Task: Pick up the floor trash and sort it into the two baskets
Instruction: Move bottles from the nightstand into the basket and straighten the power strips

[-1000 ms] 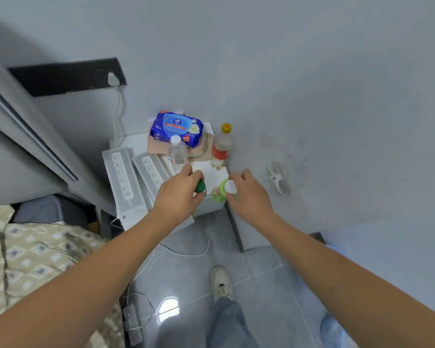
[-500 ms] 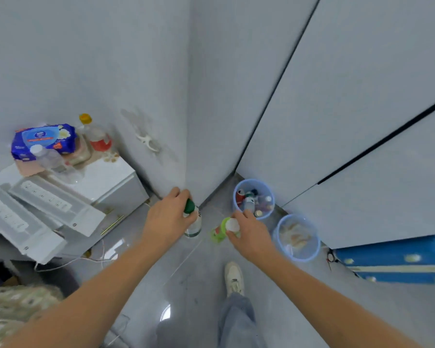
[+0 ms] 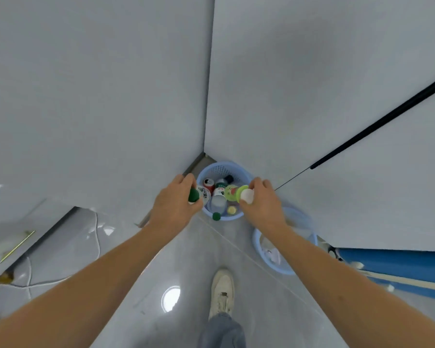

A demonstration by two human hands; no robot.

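My left hand (image 3: 175, 204) grips a clear bottle with a dark green cap (image 3: 194, 195) at the left rim of a blue basket (image 3: 221, 167) in the room's corner. My right hand (image 3: 263, 205) holds a light green bottle with a white cap (image 3: 236, 193) over the same basket's right side. Inside that basket lie several bottles and a red can (image 3: 208, 183). A second blue basket (image 3: 274, 267) with white crumpled paper (image 3: 270, 252) sits lower right, partly hidden by my right forearm.
Grey walls meet in the corner behind the baskets. A white cabinet edge (image 3: 30, 237) and white cables (image 3: 97, 237) lie at the left. A blue box (image 3: 397, 264) stands at the right. My shoe (image 3: 222, 292) is on the grey tiled floor.
The view swung right from the small white table to the corner. Both hands, each still holding its bottle, moved forward and now hover at the corner basket.
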